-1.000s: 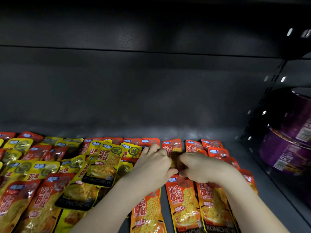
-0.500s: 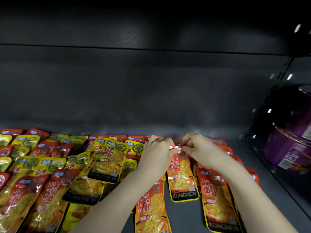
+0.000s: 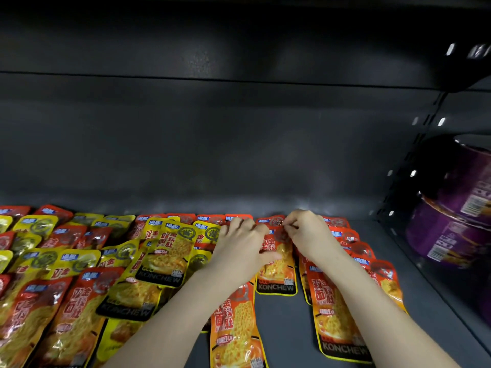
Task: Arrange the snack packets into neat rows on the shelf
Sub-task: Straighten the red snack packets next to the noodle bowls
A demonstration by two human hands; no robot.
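Head view: fingers (image 3: 291, 226) of the right hand (image 3: 309, 236) pinch the top seal of an orange packet (image 3: 276, 272). The fingers (image 3: 247, 228) of the left hand (image 3: 240, 248) curl over its upper left corner, thumb across its face. Both hands thus grip this one packet, far back on the shelf (image 3: 281, 328), close to the back wall (image 3: 239, 142), between the mixed heap (image 3: 164, 251) on the left and an orange row (image 3: 336, 317) on the right.

It looks like a light, soft foil pouch with a lumpy filling. The glossy film is probably slippery, so the flat sealed edges at top and bottom are the surest places to pinch. It should slide easily on the smooth shelf and could nudge its neighbours.

The hands cover the packet's top, so I cannot tell whether it is raised or lying flat. The forearms hide parts of a near packet (image 3: 233, 330) and the right row. The heap overlaps itself and is cut off at the left edge. Purple tubs (image 3: 451, 235) on the right are blurred and partly out of frame.
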